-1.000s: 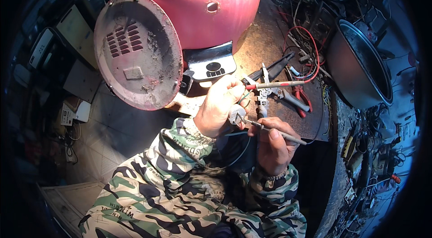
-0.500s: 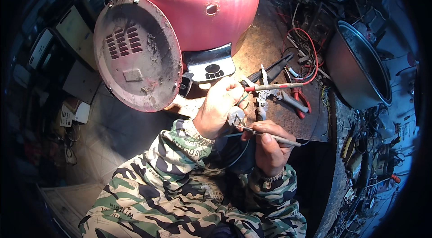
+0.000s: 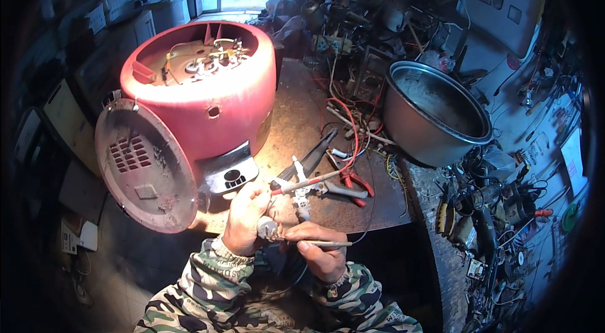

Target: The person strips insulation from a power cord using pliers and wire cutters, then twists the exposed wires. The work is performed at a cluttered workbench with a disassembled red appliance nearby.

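Note:
My left hand (image 3: 239, 226) is closed round a small, pale round plug (image 3: 267, 228) with metal prongs. A red-tipped test probe (image 3: 310, 182) runs to the same hand's fingertips, its red lead trailing off to the right. Pinched in my right hand (image 3: 322, 256) is a second, greyish test probe (image 3: 333, 243), its tip end close to the prongs; contact is too small to tell. Beyond my left hand stands an upturned red rice cooker body (image 3: 195, 103) with wiring exposed inside. Its round, dirty, slotted bottom cover (image 3: 148, 185) hangs at the side.
Pliers with red handles (image 3: 357, 191) and a grey-white hand tool (image 3: 301, 188) lie on the wooden bench (image 3: 293, 97). A grey metal inner pot (image 3: 428, 128) stands at the right. Tangled wires and parts pile up behind and along the right side.
The view has tilted up, so the bench sits lower left and a doorway with a car outside shows. Both hands keep their hold on the plug and probes.

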A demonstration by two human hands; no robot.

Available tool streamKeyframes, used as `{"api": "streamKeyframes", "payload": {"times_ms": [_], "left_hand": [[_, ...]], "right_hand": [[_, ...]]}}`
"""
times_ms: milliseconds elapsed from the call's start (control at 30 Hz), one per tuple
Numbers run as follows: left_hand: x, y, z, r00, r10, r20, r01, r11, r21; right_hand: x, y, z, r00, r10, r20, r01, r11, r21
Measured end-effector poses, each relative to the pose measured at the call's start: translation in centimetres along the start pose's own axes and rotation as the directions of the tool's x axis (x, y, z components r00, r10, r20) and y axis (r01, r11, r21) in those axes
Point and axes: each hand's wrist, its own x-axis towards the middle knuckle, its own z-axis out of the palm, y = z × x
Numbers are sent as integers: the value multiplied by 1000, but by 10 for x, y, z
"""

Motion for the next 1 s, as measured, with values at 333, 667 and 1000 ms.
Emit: {"api": "streamKeyframes", "payload": {"times_ms": [333,667,1000], "left_hand": [[-4,3,-1,999,10,30,-8,997,-72],[-1,3,2,999,-20,27,24,984,-176],[-2,6,5,998,6,65,3,989,-148]], "right_hand": [[-5,8,6,974,97,-206,-82,994,78],[1,7,2,991,-20,-133,40,988,148],[-1,8,-1,988,-33,-149,59,983,173]]}}
